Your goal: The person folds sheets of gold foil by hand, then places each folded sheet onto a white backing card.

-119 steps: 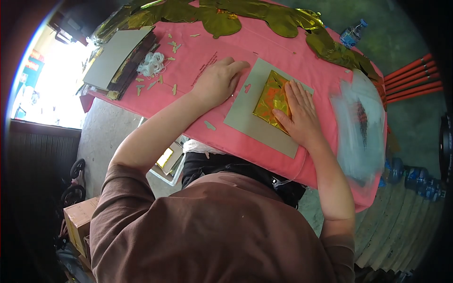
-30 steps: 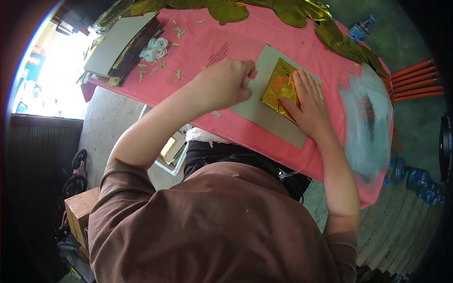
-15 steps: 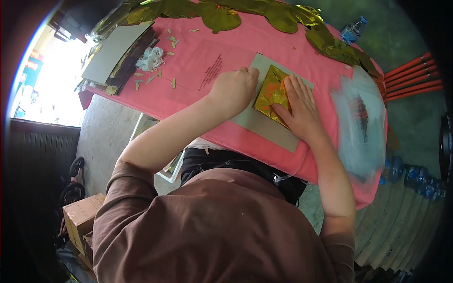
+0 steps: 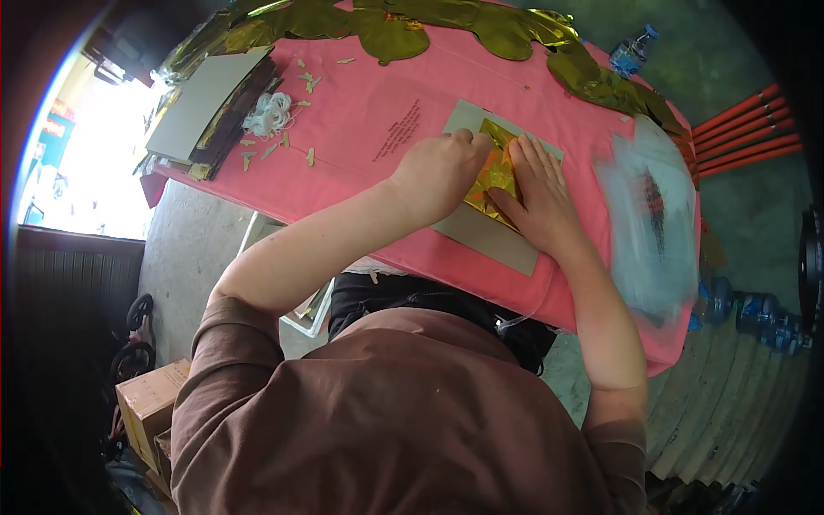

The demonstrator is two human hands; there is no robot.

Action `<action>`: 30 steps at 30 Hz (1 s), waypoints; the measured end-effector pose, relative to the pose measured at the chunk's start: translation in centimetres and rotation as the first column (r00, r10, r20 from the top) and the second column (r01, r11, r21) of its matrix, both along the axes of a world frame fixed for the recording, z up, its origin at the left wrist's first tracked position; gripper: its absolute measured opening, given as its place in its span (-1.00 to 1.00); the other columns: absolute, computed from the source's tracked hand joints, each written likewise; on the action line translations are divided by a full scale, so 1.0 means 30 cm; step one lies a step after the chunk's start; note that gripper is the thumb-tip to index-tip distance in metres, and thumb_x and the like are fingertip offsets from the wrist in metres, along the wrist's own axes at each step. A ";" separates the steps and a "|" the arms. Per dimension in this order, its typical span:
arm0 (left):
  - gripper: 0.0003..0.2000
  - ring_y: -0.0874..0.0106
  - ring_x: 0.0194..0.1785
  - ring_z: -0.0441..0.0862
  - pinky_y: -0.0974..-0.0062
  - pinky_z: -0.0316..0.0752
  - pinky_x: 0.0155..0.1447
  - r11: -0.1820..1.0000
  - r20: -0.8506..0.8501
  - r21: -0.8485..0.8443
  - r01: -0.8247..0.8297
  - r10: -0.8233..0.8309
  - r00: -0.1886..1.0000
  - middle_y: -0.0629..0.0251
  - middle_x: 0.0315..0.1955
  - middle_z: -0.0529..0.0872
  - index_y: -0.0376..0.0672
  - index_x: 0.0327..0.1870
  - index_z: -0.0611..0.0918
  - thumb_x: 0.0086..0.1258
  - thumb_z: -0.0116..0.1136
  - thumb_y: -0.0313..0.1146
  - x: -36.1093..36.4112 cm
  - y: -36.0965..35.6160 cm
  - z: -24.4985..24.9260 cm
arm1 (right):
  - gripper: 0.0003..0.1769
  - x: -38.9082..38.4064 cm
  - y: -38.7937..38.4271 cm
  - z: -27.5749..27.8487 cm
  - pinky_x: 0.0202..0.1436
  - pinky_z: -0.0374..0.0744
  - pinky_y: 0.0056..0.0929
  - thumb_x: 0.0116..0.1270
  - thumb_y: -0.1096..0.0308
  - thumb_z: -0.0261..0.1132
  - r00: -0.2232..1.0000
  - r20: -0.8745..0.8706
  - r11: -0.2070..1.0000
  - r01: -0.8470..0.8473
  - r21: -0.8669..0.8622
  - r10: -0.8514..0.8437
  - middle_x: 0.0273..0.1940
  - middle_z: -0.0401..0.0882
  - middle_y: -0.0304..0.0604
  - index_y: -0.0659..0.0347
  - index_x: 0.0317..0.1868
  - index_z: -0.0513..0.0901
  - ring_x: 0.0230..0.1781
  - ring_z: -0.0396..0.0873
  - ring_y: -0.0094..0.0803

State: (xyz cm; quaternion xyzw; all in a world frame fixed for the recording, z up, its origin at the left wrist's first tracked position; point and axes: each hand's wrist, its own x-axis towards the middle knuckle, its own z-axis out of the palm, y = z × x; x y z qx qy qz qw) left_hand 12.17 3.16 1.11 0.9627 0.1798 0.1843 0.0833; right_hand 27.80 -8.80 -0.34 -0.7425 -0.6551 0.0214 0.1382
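My left hand (image 4: 439, 176) is closed, its fingers curled at the edge of a clear plastic bag (image 4: 378, 103) with dark printed text. The fingertips themselves are partly hidden. That hand lies over the left part of a folded gold foil piece (image 4: 496, 189) with orange markings. Under the foil is a grey cardboard sheet (image 4: 502, 246). My right hand (image 4: 542, 197) rests flat on the foil's right side, fingers stretched out and thumb apart, pressing against the cardboard below.
A pink cloth covers the table (image 4: 335, 172). Stacked boards (image 4: 202, 107), white string (image 4: 268, 114) and small pale clips (image 4: 311, 156) lie at left. Gold foil balloons (image 4: 390, 39) line the far edge. Clear plastic bags (image 4: 648, 223) lie at right, near a water bottle (image 4: 633, 53).
My left hand has moved right, over the foil's left part, and the clear printed bag has slid right with it. My right hand stays flat on the foil.
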 end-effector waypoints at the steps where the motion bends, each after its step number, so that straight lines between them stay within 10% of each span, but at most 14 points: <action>1: -0.83 0.15 -0.38 0.63 0.25 0.55 -0.33 1.000 0.027 0.000 0.031 -0.031 0.999 0.13 -0.44 0.56 -0.21 -0.20 0.49 0.18 0.11 -0.46 0.002 0.005 -0.005 | -0.20 0.001 -0.001 -0.001 0.50 -0.06 -0.15 0.35 -0.08 0.09 1.000 -0.001 1.000 0.005 -0.001 -0.005 0.43 0.05 0.13 0.30 0.41 0.13 0.49 -0.04 -0.08; 30: -0.78 0.16 -0.31 0.62 0.29 0.55 -0.24 0.994 -0.034 -0.082 0.076 -0.079 0.996 0.12 -0.38 0.57 -0.21 -0.16 0.52 0.14 0.14 -0.47 -0.004 -0.001 0.015 | 0.22 0.113 -0.114 0.121 0.53 -0.17 -0.26 -0.06 0.06 0.51 0.987 -0.161 0.935 -0.033 -0.352 -0.026 0.50 -0.23 0.12 0.31 0.46 -0.08 0.54 -0.28 -0.11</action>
